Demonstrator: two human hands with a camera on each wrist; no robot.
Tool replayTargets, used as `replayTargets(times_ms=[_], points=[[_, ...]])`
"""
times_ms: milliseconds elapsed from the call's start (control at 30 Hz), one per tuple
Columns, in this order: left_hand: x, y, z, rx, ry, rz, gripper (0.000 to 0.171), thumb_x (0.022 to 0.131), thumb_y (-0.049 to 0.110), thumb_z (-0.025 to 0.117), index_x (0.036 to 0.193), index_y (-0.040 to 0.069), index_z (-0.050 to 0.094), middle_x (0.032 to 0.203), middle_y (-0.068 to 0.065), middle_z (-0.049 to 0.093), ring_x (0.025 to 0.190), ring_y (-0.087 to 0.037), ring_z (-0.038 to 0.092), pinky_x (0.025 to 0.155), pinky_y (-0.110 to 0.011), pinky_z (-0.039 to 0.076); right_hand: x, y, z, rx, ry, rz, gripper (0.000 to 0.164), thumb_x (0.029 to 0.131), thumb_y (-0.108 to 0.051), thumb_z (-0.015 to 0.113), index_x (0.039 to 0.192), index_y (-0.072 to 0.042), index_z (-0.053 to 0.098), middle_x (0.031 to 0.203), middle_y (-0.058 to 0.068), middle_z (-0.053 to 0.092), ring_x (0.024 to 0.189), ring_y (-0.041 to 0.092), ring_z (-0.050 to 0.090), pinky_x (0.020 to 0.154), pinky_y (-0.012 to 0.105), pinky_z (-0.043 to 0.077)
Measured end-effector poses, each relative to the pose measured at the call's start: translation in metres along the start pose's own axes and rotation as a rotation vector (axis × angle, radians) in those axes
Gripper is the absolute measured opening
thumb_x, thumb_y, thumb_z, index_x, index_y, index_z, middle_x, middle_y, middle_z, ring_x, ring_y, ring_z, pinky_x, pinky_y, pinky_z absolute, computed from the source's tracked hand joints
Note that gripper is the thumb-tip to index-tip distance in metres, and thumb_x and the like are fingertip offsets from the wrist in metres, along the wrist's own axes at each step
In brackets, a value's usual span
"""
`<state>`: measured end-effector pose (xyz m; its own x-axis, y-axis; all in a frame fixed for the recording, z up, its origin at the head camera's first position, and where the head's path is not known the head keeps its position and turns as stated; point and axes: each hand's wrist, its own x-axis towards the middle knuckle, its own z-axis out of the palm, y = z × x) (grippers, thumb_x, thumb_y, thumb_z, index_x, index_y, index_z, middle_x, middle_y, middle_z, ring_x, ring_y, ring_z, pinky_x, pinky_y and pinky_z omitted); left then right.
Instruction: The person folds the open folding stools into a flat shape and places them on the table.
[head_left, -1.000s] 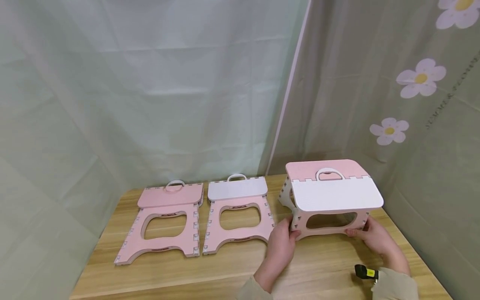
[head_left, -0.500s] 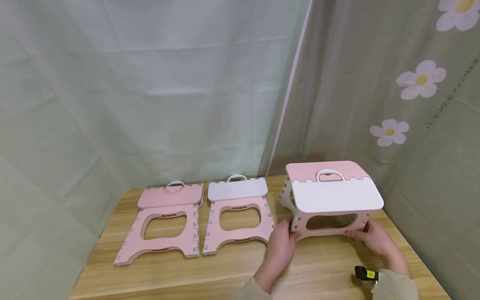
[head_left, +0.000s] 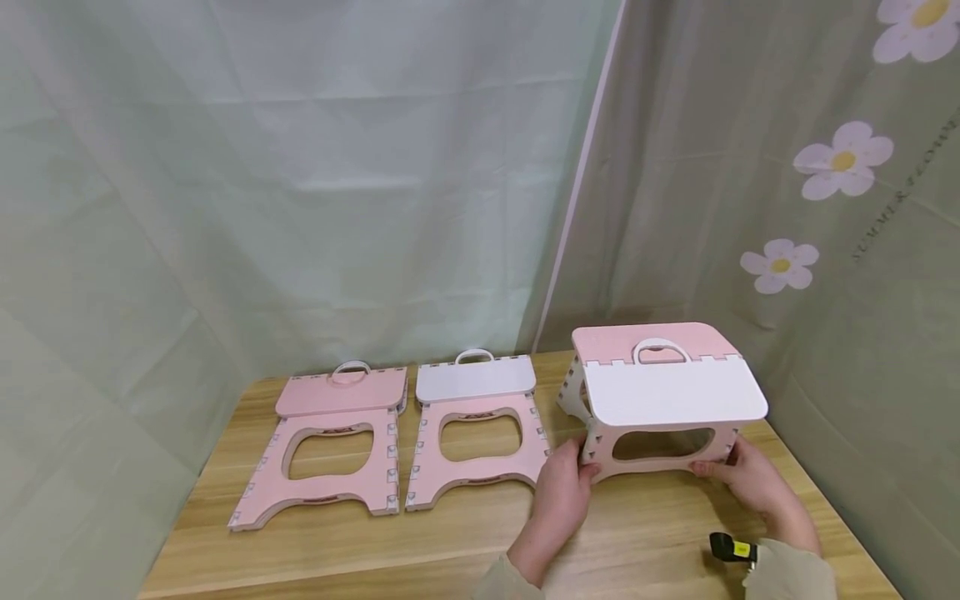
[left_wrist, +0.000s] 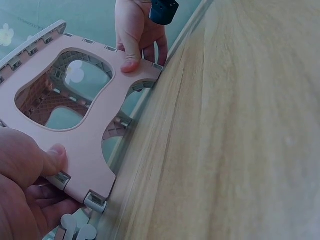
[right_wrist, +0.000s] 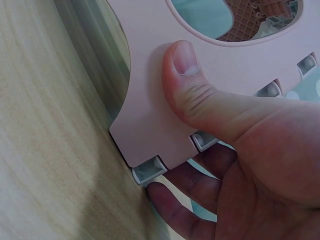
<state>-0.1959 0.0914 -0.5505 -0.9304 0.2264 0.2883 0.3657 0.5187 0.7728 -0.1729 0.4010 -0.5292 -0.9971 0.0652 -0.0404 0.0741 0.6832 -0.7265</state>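
Note:
An unfolded pink and white folding stool (head_left: 675, 392) stands upright at the right of the table, its white handle (head_left: 660, 343) raised at the middle of the seat. My left hand (head_left: 562, 492) grips the near-left leg low down, thumb on the pink front panel (left_wrist: 85, 165) and fingers behind the hinged edge. On the near-right leg my right hand (head_left: 750, 479) does the same; in the right wrist view its thumb (right_wrist: 187, 80) presses flat on the panel while the other fingers curl behind the edge.
Two folded stools lie flat to the left: one with a pink seat (head_left: 341, 392), one with a white seat (head_left: 476, 377), close to my left hand. Pale green curtains (head_left: 360, 192) enclose the wooden table (head_left: 360, 550) at the back and sides. A black wrist camera (head_left: 723, 546) sits at my right sleeve.

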Motion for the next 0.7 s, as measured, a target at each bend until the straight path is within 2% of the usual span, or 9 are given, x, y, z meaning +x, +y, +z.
replayTargets(times_ms=[200, 700], points=[[-0.0001, -0.0004, -0.0007, -0.01, -0.02, -0.021, 0.035, 0.099, 0.018, 0.077, 0.131, 0.005, 0.069, 0.114, -0.007, 0.076, 0.105, -0.022, 0.073, 0.089, -0.039, 0.059, 0.0006, 0.0003, 0.0, -0.007, 0.003, 0.004, 0.067, 0.094, -0.024, 0.085, 0.143, 0.008, 0.051, 0.126, 0.025, 0.066, 0.112, 0.033, 0.057, 0.084, 0.031, 0.049], [0.0, 0.0005, -0.0004, 0.01, 0.004, -0.013, 0.033, 0.097, 0.018, 0.078, 0.128, 0.007, 0.07, 0.111, -0.006, 0.076, 0.101, -0.023, 0.073, 0.086, -0.04, 0.059, 0.0012, 0.0017, 0.0009, -0.001, 0.008, -0.01, 0.068, 0.094, -0.022, 0.085, 0.143, 0.009, 0.051, 0.125, 0.023, 0.067, 0.107, 0.028, 0.058, 0.081, 0.027, 0.049]])
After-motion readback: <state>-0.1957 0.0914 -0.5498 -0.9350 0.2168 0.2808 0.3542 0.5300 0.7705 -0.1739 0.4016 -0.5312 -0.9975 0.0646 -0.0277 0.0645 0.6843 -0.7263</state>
